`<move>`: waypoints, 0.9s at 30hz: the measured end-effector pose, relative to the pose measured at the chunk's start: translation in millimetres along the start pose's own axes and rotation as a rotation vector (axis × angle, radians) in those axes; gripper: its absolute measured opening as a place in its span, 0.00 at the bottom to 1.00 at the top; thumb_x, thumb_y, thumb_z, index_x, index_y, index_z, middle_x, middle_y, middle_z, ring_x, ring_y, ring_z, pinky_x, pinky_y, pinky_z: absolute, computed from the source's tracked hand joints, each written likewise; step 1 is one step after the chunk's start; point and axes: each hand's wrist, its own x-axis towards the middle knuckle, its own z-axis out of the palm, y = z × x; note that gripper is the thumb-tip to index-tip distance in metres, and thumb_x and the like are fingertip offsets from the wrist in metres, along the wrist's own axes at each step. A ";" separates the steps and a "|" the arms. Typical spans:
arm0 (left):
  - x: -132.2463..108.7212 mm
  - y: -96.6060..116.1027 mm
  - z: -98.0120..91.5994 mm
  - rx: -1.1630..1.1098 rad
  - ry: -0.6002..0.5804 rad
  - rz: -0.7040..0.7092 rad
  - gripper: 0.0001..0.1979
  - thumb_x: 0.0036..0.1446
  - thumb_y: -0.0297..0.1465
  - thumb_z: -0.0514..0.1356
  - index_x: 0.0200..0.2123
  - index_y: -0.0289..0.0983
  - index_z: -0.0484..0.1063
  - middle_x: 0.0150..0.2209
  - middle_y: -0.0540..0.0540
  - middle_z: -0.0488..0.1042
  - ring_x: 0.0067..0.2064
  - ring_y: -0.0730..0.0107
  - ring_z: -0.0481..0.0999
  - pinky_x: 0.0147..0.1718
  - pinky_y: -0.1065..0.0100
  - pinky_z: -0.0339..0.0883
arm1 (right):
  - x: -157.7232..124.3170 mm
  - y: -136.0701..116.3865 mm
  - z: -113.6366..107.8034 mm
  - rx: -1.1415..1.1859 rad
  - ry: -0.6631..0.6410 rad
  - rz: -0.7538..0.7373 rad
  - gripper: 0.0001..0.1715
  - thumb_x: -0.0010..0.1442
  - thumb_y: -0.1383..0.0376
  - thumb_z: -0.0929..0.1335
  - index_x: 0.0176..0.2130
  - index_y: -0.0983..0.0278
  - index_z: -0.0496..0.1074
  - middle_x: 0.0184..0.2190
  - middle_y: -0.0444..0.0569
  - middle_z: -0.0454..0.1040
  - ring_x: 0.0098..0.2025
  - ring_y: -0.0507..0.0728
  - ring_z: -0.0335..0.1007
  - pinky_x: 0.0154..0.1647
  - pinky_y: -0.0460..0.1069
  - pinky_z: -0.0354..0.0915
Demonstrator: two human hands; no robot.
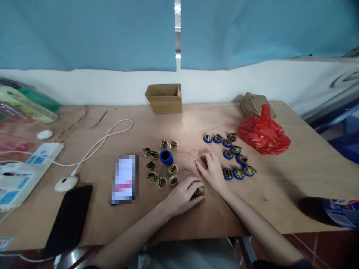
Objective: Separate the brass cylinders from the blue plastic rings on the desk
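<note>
My left hand (185,193) rests on the wooden table (294,179) with its fingers curled around a small brass part (200,190). My right hand (211,169) lies just beyond it, fingertips pressed down among thin wire rings (187,159) on the tabletop; what they pinch is too small to make out. Left of the hands, several brass parts (162,182) ring a blue cap (166,157). To the right, several brass parts seated in blue caps (238,173) form an arc.
A red plastic bag (263,132) and brown packet (254,104) sit at the back right, a cardboard box (165,98) at the back middle. A power strip (26,172), white cable (98,144), black phone (70,218) and pixelated card (124,178) lie left. A dark object (328,212) lies at the right edge.
</note>
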 end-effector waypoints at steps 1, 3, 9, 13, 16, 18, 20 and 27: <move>-0.1 -0.2 0.0 0.000 -0.001 -0.002 0.15 0.63 0.31 0.63 0.52 0.36 0.69 0.50 0.39 0.74 0.52 0.59 0.77 0.53 0.61 0.74 | 0.2 -0.7 -0.4 0.009 0.001 0.002 0.10 0.65 0.60 0.67 0.44 0.63 0.68 0.43 0.56 0.71 0.46 0.65 0.69 0.49 0.59 0.68; -0.4 -0.5 -0.1 0.005 -0.002 -0.004 0.16 0.63 0.32 0.63 0.52 0.36 0.69 0.50 0.39 0.74 0.52 0.59 0.77 0.53 0.61 0.74 | 0.9 -2.0 -1.6 0.048 0.010 0.007 0.08 0.65 0.61 0.66 0.43 0.63 0.68 0.42 0.56 0.71 0.46 0.65 0.69 0.49 0.59 0.68; -0.5 -1.1 -0.6 0.033 -0.016 -0.012 0.16 0.64 0.35 0.62 0.52 0.36 0.70 0.49 0.39 0.75 0.50 0.59 0.79 0.51 0.61 0.76 | 2.9 -0.9 -9.4 0.185 0.119 0.049 0.12 0.63 0.72 0.59 0.42 0.63 0.69 0.39 0.53 0.73 0.43 0.62 0.71 0.46 0.56 0.67; 0.1 -3.0 0.6 0.057 -0.001 -0.006 0.15 0.65 0.36 0.61 0.53 0.36 0.70 0.49 0.39 0.75 0.50 0.59 0.79 0.51 0.60 0.76 | 2.0 -2.0 -17.7 0.228 0.218 0.066 0.17 0.58 0.76 0.58 0.40 0.62 0.69 0.38 0.51 0.74 0.41 0.60 0.71 0.44 0.53 0.67; 0.1 -4.0 2.7 0.076 0.024 -0.006 0.16 0.66 0.35 0.60 0.54 0.36 0.70 0.50 0.39 0.75 0.51 0.58 0.79 0.52 0.59 0.76 | 1.3 -4.8 -23.0 0.274 0.287 0.067 0.16 0.58 0.75 0.58 0.38 0.62 0.70 0.35 0.49 0.73 0.38 0.58 0.71 0.41 0.52 0.66; 0.3 -3.2 3.5 0.083 0.038 -0.012 0.15 0.66 0.33 0.60 0.54 0.36 0.70 0.50 0.39 0.75 0.51 0.59 0.79 0.53 0.59 0.76 | 1.0 -5.8 -25.6 0.290 0.310 0.065 0.15 0.58 0.75 0.59 0.37 0.62 0.70 0.34 0.47 0.73 0.37 0.58 0.70 0.40 0.51 0.65; 0.9 -1.4 3.3 0.084 0.052 -0.018 0.14 0.66 0.30 0.59 0.54 0.36 0.69 0.51 0.38 0.74 0.52 0.59 0.78 0.54 0.59 0.75 | 0.6 -5.2 -27.5 0.304 0.317 0.062 0.15 0.58 0.75 0.58 0.37 0.62 0.70 0.34 0.47 0.73 0.37 0.57 0.70 0.40 0.51 0.65; 0.4 7.0 -5.5 0.137 0.076 -0.020 0.17 0.62 0.24 0.58 0.54 0.34 0.67 0.47 0.38 0.76 0.49 0.59 0.79 0.51 0.60 0.76 | -1.7 -2.4 -27.5 0.315 0.310 0.090 0.14 0.59 0.74 0.59 0.39 0.62 0.70 0.35 0.47 0.74 0.36 0.57 0.71 0.37 0.50 0.64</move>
